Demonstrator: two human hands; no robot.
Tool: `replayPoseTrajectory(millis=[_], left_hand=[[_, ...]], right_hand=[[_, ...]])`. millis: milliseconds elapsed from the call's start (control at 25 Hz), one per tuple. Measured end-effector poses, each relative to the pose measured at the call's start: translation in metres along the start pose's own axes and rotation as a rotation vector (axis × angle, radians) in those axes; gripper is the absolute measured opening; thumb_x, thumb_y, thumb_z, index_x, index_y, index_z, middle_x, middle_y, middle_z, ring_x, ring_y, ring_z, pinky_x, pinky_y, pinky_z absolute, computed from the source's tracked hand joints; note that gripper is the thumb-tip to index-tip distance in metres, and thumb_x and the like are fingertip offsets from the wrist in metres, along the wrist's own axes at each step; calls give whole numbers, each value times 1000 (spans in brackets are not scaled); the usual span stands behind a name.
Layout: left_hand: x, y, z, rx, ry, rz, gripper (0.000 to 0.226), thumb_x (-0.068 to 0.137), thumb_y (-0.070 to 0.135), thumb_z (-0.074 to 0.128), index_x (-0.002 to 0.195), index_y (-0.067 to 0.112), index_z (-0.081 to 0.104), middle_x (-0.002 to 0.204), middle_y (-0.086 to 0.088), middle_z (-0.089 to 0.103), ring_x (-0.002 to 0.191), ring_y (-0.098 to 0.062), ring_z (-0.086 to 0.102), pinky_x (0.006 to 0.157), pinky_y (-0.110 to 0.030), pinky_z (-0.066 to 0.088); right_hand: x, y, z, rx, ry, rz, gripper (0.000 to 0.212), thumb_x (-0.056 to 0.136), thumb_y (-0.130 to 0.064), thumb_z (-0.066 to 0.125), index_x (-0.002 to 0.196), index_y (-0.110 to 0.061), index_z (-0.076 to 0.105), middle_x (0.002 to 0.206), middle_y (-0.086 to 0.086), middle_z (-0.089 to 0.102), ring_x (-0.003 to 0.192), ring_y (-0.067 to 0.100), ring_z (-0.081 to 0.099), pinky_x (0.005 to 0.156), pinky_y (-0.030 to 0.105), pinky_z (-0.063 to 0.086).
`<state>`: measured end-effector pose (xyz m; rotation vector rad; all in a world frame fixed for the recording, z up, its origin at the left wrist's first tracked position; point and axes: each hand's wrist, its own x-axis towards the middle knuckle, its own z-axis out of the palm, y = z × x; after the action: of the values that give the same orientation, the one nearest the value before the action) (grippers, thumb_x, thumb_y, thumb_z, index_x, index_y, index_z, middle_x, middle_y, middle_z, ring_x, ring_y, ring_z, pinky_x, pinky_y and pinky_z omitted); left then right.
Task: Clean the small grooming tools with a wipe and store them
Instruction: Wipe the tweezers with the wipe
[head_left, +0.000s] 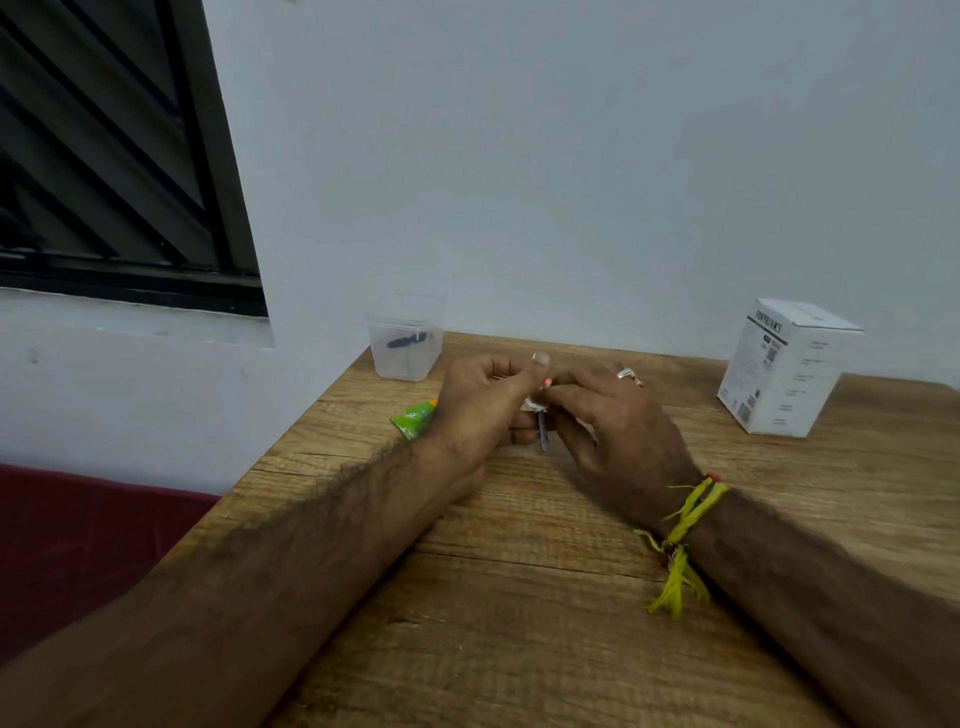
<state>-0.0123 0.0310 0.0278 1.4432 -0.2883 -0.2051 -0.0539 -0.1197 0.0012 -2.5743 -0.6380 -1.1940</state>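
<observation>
My left hand (480, 405) and my right hand (613, 431) meet above the middle of the wooden table (519, 597). Between their fingertips is a small metal grooming tool (543, 428), hanging point down, with a bit of white wipe (531, 404) around its top. Both hands pinch at it with curled fingers; which hand holds the tool and which the wipe is not clear. A clear plastic container (406, 343) stands at the table's far left corner with a dark tool (408, 340) inside. A green wipe sachet (414, 417) lies beside my left wrist.
A white cardboard box (784, 366) stands at the far right of the table. The wall runs along the table's back and left edges. A dark window is at upper left, and a maroon surface lies below the table's left edge.
</observation>
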Motion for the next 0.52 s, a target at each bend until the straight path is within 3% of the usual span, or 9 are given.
replayPoseTrajectory(millis=[120,320,440,520], left_hand=[[2,0,-1,25,85,-13,16,91,21,72,92,6,69,78,-9,73,50,-12,64,53,-28,56],[2,5,-9,-58,53,3,14,99,17,60,91,7,62,83,-8,78,55,-20,70,47,-26,54],[4,4,-14,7,36,36,12,101,20,57,99,8,58,89,-10,78,64,-22,75,58,-31,58],[3,4,-14,7,4,48,12,100,18,59,104,7,58,94,-15,77,76,-28,77,59,-32,61]], right_hand=[[2,-5,1,-26,-47,-47,25,94,-15,52,108,-9,73,111,4,69,99,26,64,82,37,51],[-3,-9,1,-70,-104,-76,19,90,-12,57,99,-12,73,106,2,69,92,22,64,78,27,41],[-2,-12,-4,191,36,196,16,87,-4,68,96,-15,74,92,-5,69,83,9,63,73,21,47],[4,-13,-4,336,161,409,16,85,-4,72,89,-19,76,84,-7,70,76,9,63,66,21,50]])
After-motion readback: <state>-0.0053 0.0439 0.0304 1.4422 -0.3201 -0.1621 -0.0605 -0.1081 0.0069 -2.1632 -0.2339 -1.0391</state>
